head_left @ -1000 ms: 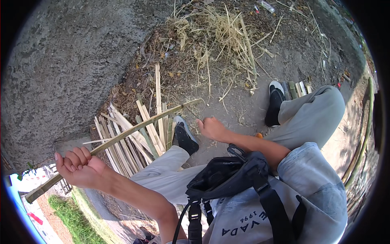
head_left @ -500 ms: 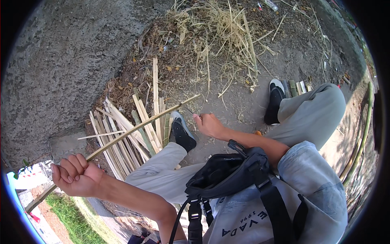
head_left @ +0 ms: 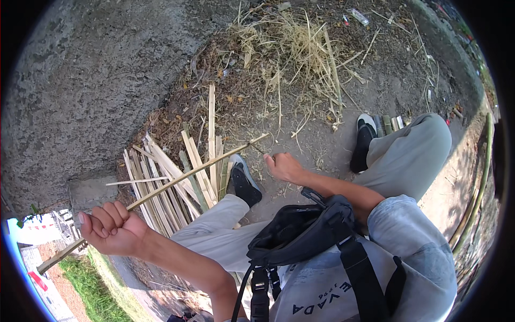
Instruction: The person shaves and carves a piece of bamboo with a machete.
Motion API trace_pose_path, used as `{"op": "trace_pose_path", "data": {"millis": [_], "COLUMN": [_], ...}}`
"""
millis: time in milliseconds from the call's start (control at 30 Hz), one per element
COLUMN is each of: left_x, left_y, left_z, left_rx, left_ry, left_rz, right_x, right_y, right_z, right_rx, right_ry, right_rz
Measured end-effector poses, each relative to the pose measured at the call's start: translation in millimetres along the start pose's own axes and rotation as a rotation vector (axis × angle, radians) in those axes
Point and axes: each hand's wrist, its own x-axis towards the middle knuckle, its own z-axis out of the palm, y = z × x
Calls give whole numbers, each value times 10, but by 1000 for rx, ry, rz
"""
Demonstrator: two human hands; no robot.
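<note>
A long, slender bamboo strip (head_left: 177, 180) runs aslant from the lower left to the ground in front of my feet. My left hand (head_left: 113, 229) is closed round it near its thicker end, which sticks out behind the fist. In my right hand (head_left: 284, 167) is a thin dark blade (head_left: 257, 148), seemingly a knife; the fist hides its handle. That blade meets the strip close to its far tip, and the fingers of this hand are wrapped tight.
Split bamboo slats (head_left: 161, 193) lie fanned out beside my left shoe (head_left: 245, 182). Pale shavings (head_left: 300, 48) are heaped ahead. A rough concrete surface (head_left: 102, 80) rises at left; long green poles (head_left: 477, 188) lie at far right. A black bag (head_left: 300, 225) hangs at my front.
The whole view has shifted slightly. My left hand has moved a little to the right with the bamboo strip, and the blade now sits slightly nearer the strip's far tip.
</note>
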Motion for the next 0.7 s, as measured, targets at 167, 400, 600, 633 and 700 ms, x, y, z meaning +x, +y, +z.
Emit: {"op": "trace_pose_path", "data": {"millis": [167,400,600,633,700], "left_x": [-22,2,68,71,113], "left_y": [39,-34,41,24,77], "left_z": [9,-71,-107,-102,-164], "left_rx": [25,-1,69,55,42], "left_ry": [95,56,66,56,39], "left_rz": [73,7,61,61,68], "right_x": [-300,19,-396,-375,-232], "right_y": [-740,86,-967,-879,-531], "right_z": [31,92,14,38,136], "right_rx": [62,-26,56,57,16], "right_ry": [22,78,-34,-37,72], "right_rz": [-153,47,-206,-200,-74]}}
